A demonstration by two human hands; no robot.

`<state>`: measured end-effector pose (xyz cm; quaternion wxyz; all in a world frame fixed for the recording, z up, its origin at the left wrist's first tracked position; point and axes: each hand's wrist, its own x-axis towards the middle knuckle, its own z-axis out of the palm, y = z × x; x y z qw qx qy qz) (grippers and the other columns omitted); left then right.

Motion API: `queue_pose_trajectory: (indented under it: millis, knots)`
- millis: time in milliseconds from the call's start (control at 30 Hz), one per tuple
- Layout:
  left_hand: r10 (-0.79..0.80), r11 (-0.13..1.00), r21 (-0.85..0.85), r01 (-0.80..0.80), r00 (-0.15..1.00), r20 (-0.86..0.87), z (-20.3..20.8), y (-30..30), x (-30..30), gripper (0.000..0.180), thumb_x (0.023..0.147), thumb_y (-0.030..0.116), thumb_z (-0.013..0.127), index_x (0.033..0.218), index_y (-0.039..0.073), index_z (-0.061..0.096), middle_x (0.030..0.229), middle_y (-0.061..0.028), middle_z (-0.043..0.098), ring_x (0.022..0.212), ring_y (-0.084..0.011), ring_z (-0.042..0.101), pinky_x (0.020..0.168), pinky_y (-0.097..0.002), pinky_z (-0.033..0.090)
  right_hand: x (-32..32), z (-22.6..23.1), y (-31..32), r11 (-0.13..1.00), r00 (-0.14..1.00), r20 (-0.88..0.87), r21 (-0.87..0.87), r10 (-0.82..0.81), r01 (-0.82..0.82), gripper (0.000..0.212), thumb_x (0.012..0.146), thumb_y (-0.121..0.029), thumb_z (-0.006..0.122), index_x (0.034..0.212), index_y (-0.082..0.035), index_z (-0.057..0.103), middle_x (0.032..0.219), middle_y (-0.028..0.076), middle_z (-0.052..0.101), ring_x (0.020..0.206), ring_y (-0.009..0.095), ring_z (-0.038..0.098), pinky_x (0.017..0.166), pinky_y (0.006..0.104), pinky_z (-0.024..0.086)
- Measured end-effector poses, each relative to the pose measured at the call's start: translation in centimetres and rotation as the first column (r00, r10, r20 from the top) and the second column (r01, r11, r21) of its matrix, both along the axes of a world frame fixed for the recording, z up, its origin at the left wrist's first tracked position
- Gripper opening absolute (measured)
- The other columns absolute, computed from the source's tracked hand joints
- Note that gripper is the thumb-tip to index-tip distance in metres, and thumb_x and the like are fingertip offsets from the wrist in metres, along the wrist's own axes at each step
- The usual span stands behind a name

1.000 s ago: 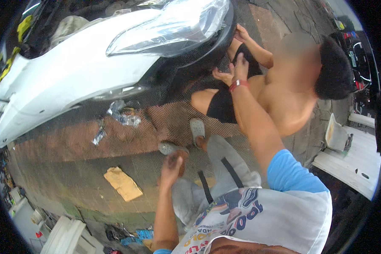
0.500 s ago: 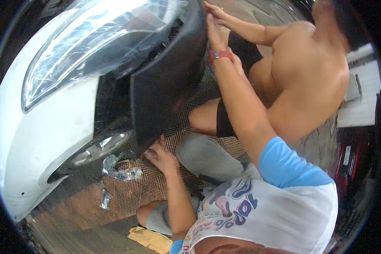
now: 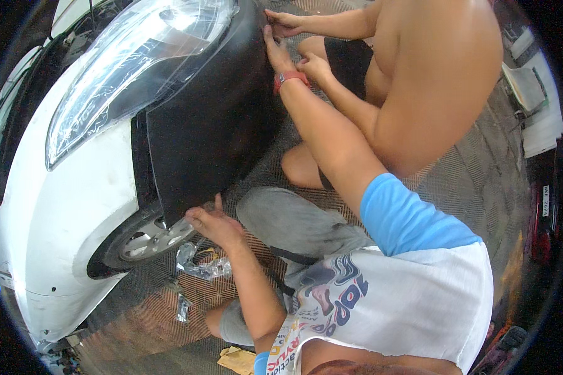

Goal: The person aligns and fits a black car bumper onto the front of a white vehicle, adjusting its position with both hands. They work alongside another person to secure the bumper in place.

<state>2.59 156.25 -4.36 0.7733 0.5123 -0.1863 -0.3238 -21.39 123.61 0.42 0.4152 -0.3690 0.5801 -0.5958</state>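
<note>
A large dark bumper [image 3: 206, 131] stands against the front corner of a white car [image 3: 87, 206]. At its lower rear corner, beside the wheel, my left hand [image 3: 218, 225] holds its edge, thumb and fingers apart around the rim. My right hand [image 3: 279, 53], a red watch at its wrist, lies stretched along the bumper's far outer side, fingers extended and palm against it. Another person's hand [image 3: 285, 24] touches the bumper just beyond mine. That person's other hand [image 3: 314, 67] hangs near my right wrist. The bumper hides what lies behind it.
Clear film covers the headlight [image 3: 144, 62]. A wheel [image 3: 156, 240] sits under the fender. Crumpled clear plastic [image 3: 203, 265] and yellowish paper [image 3: 238, 360] lie on the patterned floor mat. A shirtless person [image 3: 431, 87] crouches close at my right. A red car [image 3: 544, 212] stands behind.
The bumper's rear edge sits further left in view, nearer the white fender. Both my hands have moved left with it, and the other person has leaned closer, one hand now lowered by my wrist.
</note>
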Motion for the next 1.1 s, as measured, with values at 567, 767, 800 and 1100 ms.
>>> queue_pose_trajectory:
  millis: [567, 767, 800, 1100]
  knots:
    - [0.089, 0.978, 0.181, -0.104, 0.992, 0.091, 2.4, 0.0, 2.1, 0.108, 0.087, 0.06, 0.073, 0.155, -0.005, 0.02, 0.15, -0.0247, 0.035, 0.124, -0.0301, 0.05, 0.091, -0.0384, 0.054, 3.4, 1.5, 3.4, 0.988, 0.997, 0.061, -0.139, -0.054, 0.062, 0.099, 0.093, -0.072, 0.049, 0.155, 0.004, 0.031, 0.158, 0.028, 0.035, 0.147, 0.042, 0.032, 0.121, 0.0451, 0.025]
    - [0.146, 0.981, 0.125, -0.151, 0.988, 0.046, 2.7, -1.3, 2.3, 0.099, 0.091, 0.054, 0.072, 0.155, -0.003, 0.022, 0.145, -0.0188, 0.041, 0.123, -0.0272, 0.049, 0.087, -0.0392, 0.054, 6.9, 2.3, 6.7, 0.931, 0.983, -0.141, -0.361, -0.119, 0.061, 0.095, 0.095, -0.065, 0.055, 0.155, 0.004, 0.029, 0.161, 0.029, 0.027, 0.151, 0.041, 0.023, 0.124, 0.0455, 0.02]
    - [0.146, 0.984, 0.1, -0.15, 0.988, 0.045, 2.9, -1.9, 3.1, 0.099, 0.091, 0.055, 0.071, 0.155, -0.002, 0.023, 0.145, -0.0183, 0.041, 0.123, -0.0273, 0.049, 0.088, -0.0395, 0.053, 7.4, 2.4, 7.1, 0.923, 0.983, -0.134, -0.379, -0.128, 0.068, 0.094, 0.095, -0.064, 0.056, 0.155, 0.004, 0.028, 0.161, 0.03, 0.026, 0.152, 0.041, 0.022, 0.124, 0.0455, 0.019]
    - [0.202, 0.975, 0.109, -0.196, 0.978, -0.048, 4.3, -4.0, 3.3, 0.059, 0.097, 0.051, 0.066, 0.13, 0.005, 0.049, 0.127, -0.0066, 0.052, 0.111, -0.0179, 0.05, 0.087, -0.0374, 0.047, 9.5, 2.6, 11.6, 0.823, 0.835, -0.507, -0.554, -0.214, -0.125, 0.13, 0.064, -0.059, 0.089, 0.16, -0.007, 0.018, 0.158, 0.041, 0.008, 0.149, 0.055, 0.012, 0.12, 0.0608, 0.019]
